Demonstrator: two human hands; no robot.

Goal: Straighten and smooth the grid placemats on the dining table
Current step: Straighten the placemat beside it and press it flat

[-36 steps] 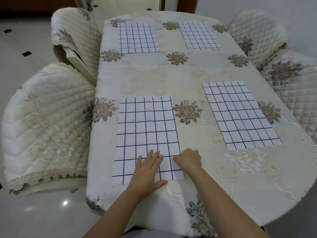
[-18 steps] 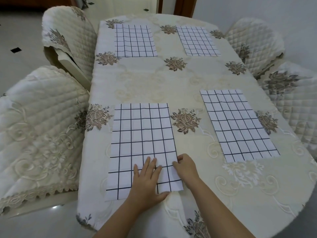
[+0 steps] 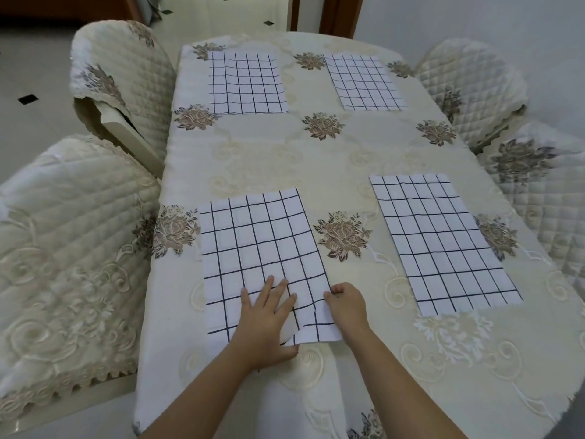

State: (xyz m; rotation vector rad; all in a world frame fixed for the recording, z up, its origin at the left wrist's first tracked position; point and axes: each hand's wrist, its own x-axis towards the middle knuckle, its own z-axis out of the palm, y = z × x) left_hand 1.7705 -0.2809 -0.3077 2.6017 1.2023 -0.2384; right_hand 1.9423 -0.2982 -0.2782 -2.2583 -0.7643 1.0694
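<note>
Pinning the lower-middle placemat (image 3: 253,248) with the left grip (image 3: 266,315) spread flat, guessing so it isn't sliding on the table (image 3: 316,160), while the right grip (image 3: 346,307) is pinching its right edge to pull the wrinkle out.

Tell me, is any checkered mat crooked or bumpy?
Yes. The near-left placemat sits twisted, its far edge slanting, and its near edge buckles up in a fold between the left hand, pressing flat on it, and the right hand, pinching its side edge.
</note>
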